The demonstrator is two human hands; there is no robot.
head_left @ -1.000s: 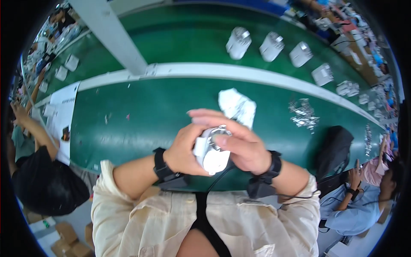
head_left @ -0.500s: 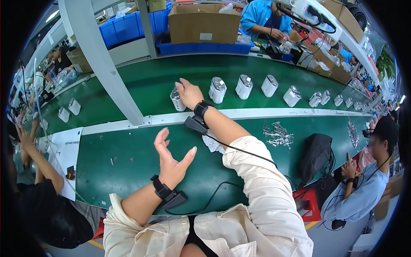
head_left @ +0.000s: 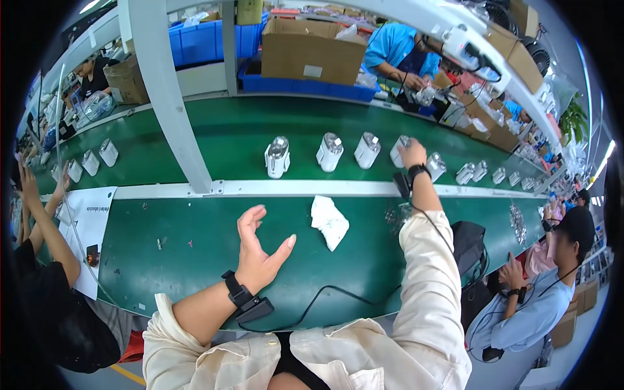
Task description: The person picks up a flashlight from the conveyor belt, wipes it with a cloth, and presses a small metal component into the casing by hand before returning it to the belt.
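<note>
Several white, rounded device housings with shiny metallic tops stand in a row on the green conveyor belt (head_left: 224,140) beyond the table. My right hand (head_left: 414,155) reaches far to the right, its fingers closed at the top of one white housing (head_left: 397,156); part of that piece is hidden behind them. To its left stand three others: a near-left housing (head_left: 277,158), a middle housing (head_left: 329,153) and another housing (head_left: 368,151). Above the green table, my left hand (head_left: 255,252) is open, thumb and fingers apart, with nothing in it. A crumpled white cloth or paper (head_left: 329,222) lies between my arms.
A white rail (head_left: 292,188) and a slanting post (head_left: 162,91) separate table and belt. Small metal parts (head_left: 517,224) lie at right, near a black bag (head_left: 469,244). Cables run from both wrist straps. Co-workers sit left and right; another person (head_left: 403,58) works across the belt.
My right hand has left the leftmost nearby housing, which now stands alone, and has moved right to another. My left hand keeps its open pose. The view has shifted slightly.
</note>
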